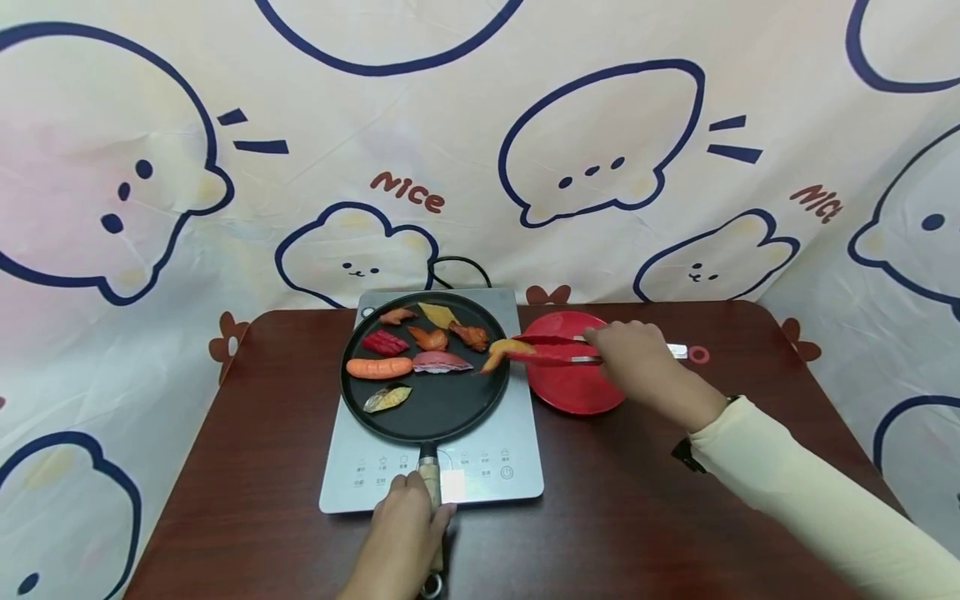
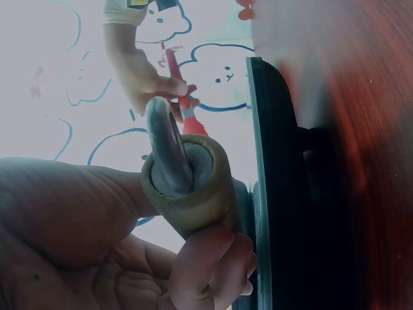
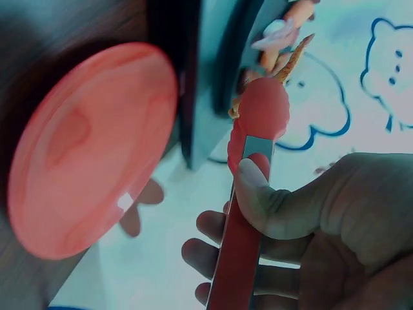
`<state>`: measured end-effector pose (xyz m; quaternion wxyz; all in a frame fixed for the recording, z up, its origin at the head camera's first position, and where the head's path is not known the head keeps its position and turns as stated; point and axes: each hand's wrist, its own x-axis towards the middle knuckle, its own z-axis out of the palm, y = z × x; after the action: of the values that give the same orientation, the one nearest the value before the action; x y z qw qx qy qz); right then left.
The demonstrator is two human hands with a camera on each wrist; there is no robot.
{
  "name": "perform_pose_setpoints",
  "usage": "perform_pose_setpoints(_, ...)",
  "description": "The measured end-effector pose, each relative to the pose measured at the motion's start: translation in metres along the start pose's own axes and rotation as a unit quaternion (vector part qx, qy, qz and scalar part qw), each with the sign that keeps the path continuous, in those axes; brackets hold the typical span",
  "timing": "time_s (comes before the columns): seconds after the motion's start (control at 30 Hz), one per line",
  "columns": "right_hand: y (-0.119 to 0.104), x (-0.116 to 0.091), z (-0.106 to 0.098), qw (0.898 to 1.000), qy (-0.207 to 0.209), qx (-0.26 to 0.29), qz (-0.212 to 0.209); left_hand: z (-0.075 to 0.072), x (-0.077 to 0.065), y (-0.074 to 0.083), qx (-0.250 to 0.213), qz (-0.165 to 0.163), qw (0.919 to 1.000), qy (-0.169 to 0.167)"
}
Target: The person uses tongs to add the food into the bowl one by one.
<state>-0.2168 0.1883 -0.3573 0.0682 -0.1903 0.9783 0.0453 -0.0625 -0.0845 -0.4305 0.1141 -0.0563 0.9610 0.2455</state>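
In the head view my left hand [image 1: 405, 527] grips the wooden handle [image 1: 431, 477] of a black frying pan [image 1: 442, 421]. The handle's end with a metal ring [image 2: 171, 152] shows close up in the left wrist view. With my right hand [image 1: 637, 364] I hold red-tipped tongs [image 1: 547, 359], pinching a curved yellow-orange food piece [image 1: 504, 350] over the pan's right rim. Inside the pan lie a sausage [image 1: 379, 368], a pink-and-white slice [image 1: 441, 362], a dark red piece [image 1: 386, 342], a drumstick-like piece [image 1: 470, 336] and several others.
The pan sits on a silver induction cooktop [image 1: 487, 467] with touch controls along its front. A red plate [image 1: 577, 392] is just right of it, under the tongs. Dark brown wood makes up the table [image 1: 247, 450]; a patterned cloth [image 1: 465, 167] hangs behind.
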Motion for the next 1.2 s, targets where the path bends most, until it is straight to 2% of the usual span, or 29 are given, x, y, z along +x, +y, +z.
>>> perform_pose_setpoints(0.3, -0.035, 0.004, -0.004, 0.998, -0.001, -0.054, -0.042, -0.002, 0.004, 0.001, -0.001, -0.001, 0.9999, -0.017)
perform_pose_setpoints(0.57, -0.058, 0.007, 0.000, 0.996, 0.000, -0.072, -0.059, -0.002, 0.006, 0.002, 0.001, -0.016, 0.9993, -0.035)
perform_pose_setpoints(0.97, -0.073, 0.010, 0.000, 0.991, 0.015, -0.107, -0.077, 0.000, 0.001, -0.002, -0.007, 0.012, 0.9999, 0.004)
perform_pose_setpoints(1.2, -0.077, 0.009, 0.004, 0.991, 0.026, -0.111, -0.075, 0.001, 0.000, -0.002, -0.004, 0.013, 0.9999, 0.007)
